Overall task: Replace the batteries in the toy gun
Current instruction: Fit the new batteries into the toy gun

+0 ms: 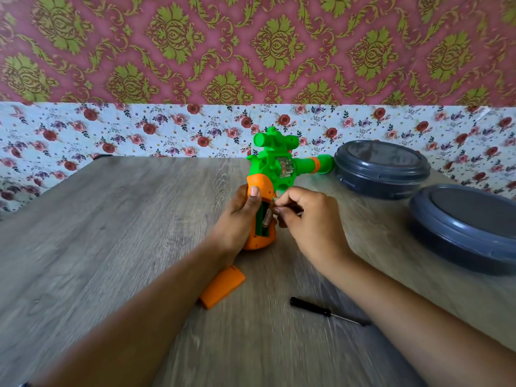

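The green and orange plastic toy gun stands on the grey wood-grain table, its orange grip wrapped by the left hand, thumb pressed flat on top. The orange battery cover lies off beside a black-handled screwdriver, so opening is done. The right hand has its fingers curled at a battery in the open compartment; whether they actually pinch it I cannot tell, and seating cells and closing seem left.

A left hand grips the orange handle of a green toy gun standing on a wood-grain counter. The right hand pinches a battery at the open compartment. An orange cover and black screwdriver lie nearby; two grey lidded containers sit right.
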`<action>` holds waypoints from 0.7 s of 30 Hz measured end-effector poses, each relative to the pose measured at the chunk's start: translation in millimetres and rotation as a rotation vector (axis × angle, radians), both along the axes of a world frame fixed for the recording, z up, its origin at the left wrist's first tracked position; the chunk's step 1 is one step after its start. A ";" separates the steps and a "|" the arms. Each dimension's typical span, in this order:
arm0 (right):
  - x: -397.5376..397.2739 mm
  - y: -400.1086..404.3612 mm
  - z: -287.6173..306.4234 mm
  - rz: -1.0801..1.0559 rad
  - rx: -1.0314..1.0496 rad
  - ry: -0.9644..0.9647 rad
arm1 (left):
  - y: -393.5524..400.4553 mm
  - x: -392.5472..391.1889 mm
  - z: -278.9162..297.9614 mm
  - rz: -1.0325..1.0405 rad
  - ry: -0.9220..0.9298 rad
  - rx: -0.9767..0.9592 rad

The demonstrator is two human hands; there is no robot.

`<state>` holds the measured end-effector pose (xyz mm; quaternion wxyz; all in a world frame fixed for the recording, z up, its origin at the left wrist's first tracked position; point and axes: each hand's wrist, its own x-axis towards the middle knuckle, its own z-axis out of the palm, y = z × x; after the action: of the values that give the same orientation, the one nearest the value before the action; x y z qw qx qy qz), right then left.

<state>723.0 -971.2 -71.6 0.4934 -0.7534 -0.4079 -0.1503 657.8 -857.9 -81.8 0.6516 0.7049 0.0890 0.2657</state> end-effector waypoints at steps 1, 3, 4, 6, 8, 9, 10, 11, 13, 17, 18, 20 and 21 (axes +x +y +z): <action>0.6 -0.4 1.1 0.011 -0.027 -0.010 | -0.3 -0.1 0.4 -0.008 -0.006 0.002; 1.9 -0.2 2.0 0.027 -0.072 -0.056 | -1.4 -0.1 0.8 -0.032 -0.017 -0.015; 2.3 -0.3 1.8 0.031 -0.082 -0.086 | -2.0 -0.2 1.4 -0.046 -0.019 -0.032; 2.3 -1.1 1.4 0.040 -0.097 -0.139 | -2.0 -0.5 2.9 -0.056 -0.014 -0.058; 2.4 -1.9 0.5 0.050 -0.127 -0.171 | -2.0 -1.1 4.1 -0.059 -0.001 -0.074; 2.4 -2.1 0.0 0.055 -0.140 -0.182 | -2.4 -1.7 4.5 -0.059 0.008 -0.079; 2.7 -1.9 -0.5 0.059 -0.150 -0.189 | -2.2 -0.9 4.3 -0.055 0.016 -0.085; 2.4 -1.7 -0.9 0.065 -0.170 -0.202 | -2.1 -0.7 3.8 -0.044 0.023 -0.093; 1.6 -1.5 -2.4 0.086 -0.258 -0.240 | -1.3 0.1 2.8 -0.018 0.042 -0.122; -0.4 -3.9 -1.6 0.099 -0.333 -0.298 | 1.1 -0.1 1.3 -0.002 0.051 -0.130; 0.8 -4.8 1.2 0.085 -0.309 -0.288 | 2.0 0.1 0.7 -0.014 0.047 -0.138; 4.9 -8.3 11.8 0.052 -0.287 -0.231 | 3.2 0.8 0.0 -0.032 0.038 -0.158; 8.0 -11.7 20.1 0.054 -0.312 -0.196 | 4.0 1.0 -0.4 -0.033 0.040 -0.167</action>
<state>731.0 -982.8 -51.6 0.3322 -0.7912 -0.4926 -0.1446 658.8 -853.9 -82.2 0.7106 0.6545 0.1123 0.2327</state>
